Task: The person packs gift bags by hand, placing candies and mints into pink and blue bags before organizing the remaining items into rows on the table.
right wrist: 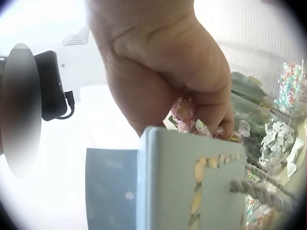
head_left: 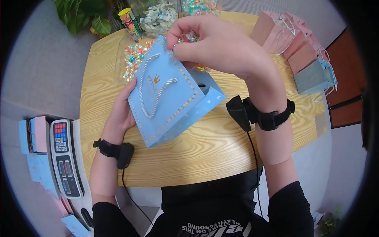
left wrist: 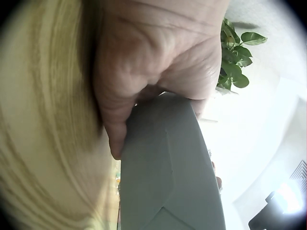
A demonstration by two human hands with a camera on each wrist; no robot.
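A light blue paper gift bag [head_left: 173,98] with a rope handle, a gold crown print and a beaded-look border is held tilted above the wooden table. My left hand [head_left: 122,108] grips it by the side; in the left wrist view thumb and fingers straddle the bag's plain narrow face [left wrist: 163,158]. Over the bag's open top, my right hand [head_left: 217,45] curls its fingers around several shiny wrapped candies [right wrist: 184,115]. Those fingers are right at the bag's rim, and the bag's inside is mostly hidden.
Behind the bag, a clear tray holds loose wrapped candies [head_left: 134,59]. Farther back are a yellow-capped tube [head_left: 132,25], white packets [head_left: 160,17] and more candies [head_left: 201,7]. Pink bags [head_left: 272,33] and a blue bag [head_left: 314,79] stand right. A scale [head_left: 66,158] is left.
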